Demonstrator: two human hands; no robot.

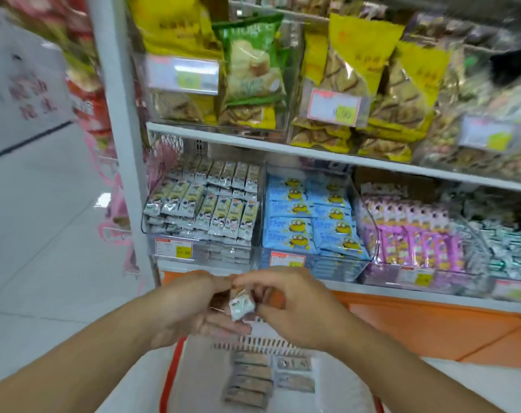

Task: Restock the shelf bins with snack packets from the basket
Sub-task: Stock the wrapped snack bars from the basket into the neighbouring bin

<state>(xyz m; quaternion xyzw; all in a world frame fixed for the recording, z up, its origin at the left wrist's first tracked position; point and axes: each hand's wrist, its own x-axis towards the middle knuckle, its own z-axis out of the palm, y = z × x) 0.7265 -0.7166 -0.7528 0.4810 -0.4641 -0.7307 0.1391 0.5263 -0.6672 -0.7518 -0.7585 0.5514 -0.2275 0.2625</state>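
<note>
While my left hand and right hand meet in front of the lower shelf, both pinch one small white snack packet between them, above the white slatted basket holding more packets. Beyond stands the clear plastic bin stacked with matching white bars.

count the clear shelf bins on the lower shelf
4: white-packet clear bin at left, blue-packet bin next, purple-packet bin, silver-packet bin at right edge; more may lie beyond.
</note>
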